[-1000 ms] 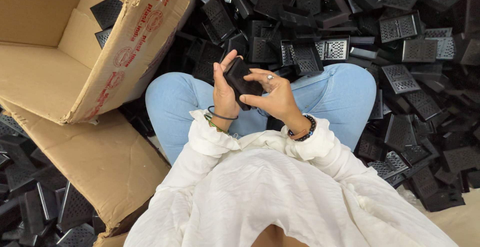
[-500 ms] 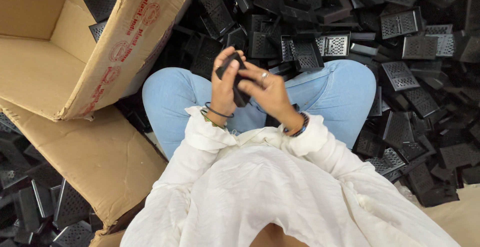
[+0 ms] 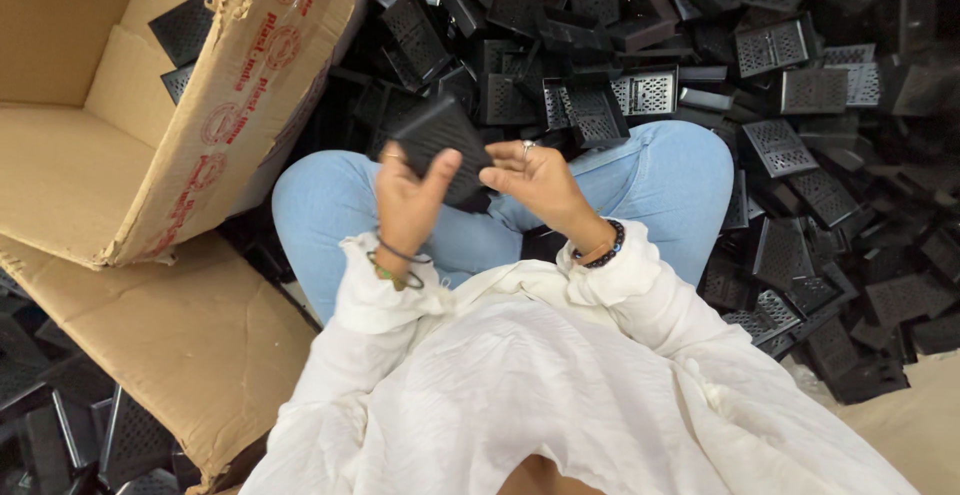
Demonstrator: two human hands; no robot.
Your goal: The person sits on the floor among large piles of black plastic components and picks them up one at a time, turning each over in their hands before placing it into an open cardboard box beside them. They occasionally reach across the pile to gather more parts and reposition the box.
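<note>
Above the lap, left hand (image 3: 408,200) clasps a black perforated panel (image 3: 440,145); right hand (image 3: 540,180) hangs half-open beside it, touching its edge. Few panels lie in the tan cardboard box (image 3: 90,155) at left, which bears round red stamps; a large black pile (image 3: 780,85) remains unsorted, apparently.

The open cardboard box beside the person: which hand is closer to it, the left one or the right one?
Left. The left hand holds the black grille part just beside the cardboard box flap, apart from it. The right hand is farther away, on the other side of the part.
</note>
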